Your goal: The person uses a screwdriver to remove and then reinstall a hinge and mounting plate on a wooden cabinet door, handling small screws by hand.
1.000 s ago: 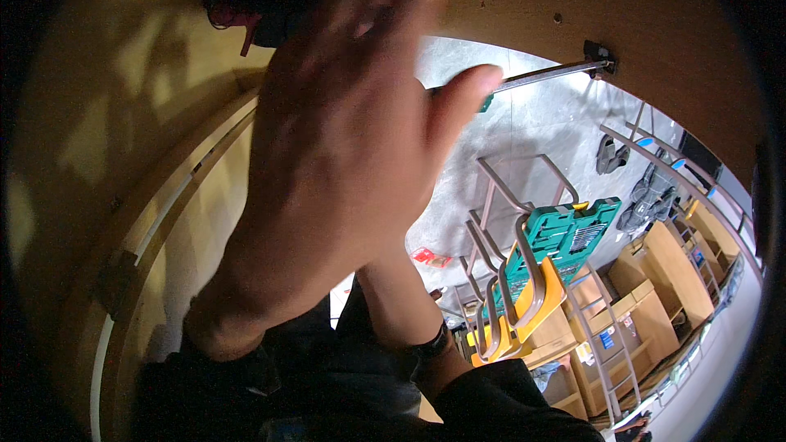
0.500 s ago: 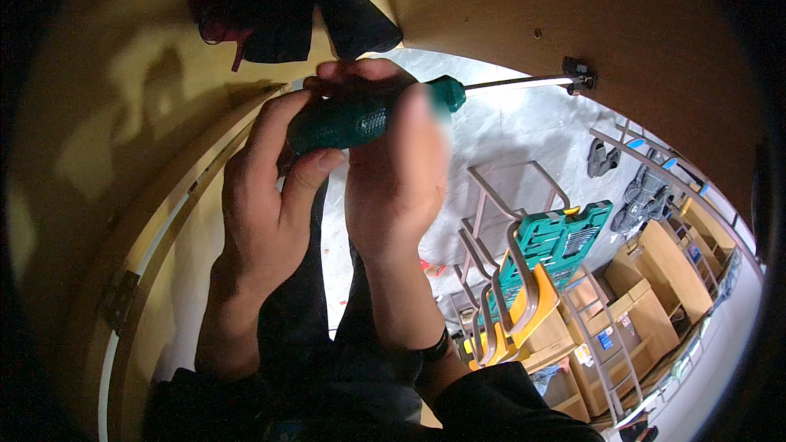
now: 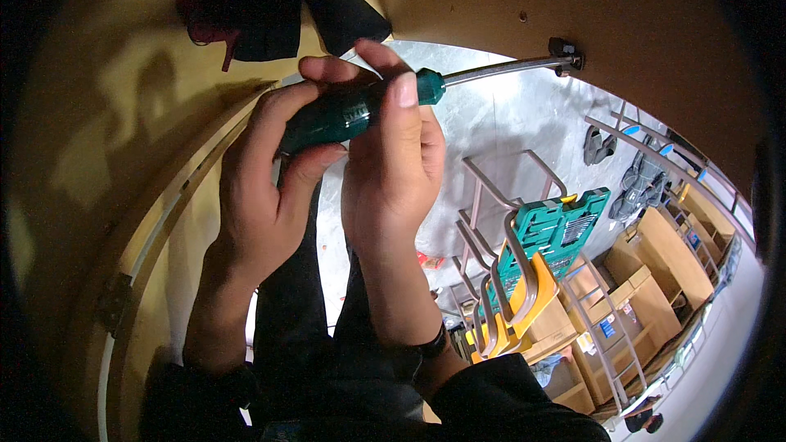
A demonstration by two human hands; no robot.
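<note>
Both hands grip a screwdriver with a dark green handle and a long steel shaft. My left hand wraps the rear of the handle from below. My right hand closes over the front of the handle, thumb lying near the collar. The shaft's tip meets a small dark metal fitting on the edge of a light wooden panel at upper right.
A wooden board with a rail and hinge curves down the left. A dark cloth with a red piece hangs above. Below lie a teal tool case, yellow and metal chair frames, wooden boxes and a grey floor.
A second ago my left hand covered the handle close to the camera. It has drawn back and both hands have settled around the handle; the tip stays at the fitting.
</note>
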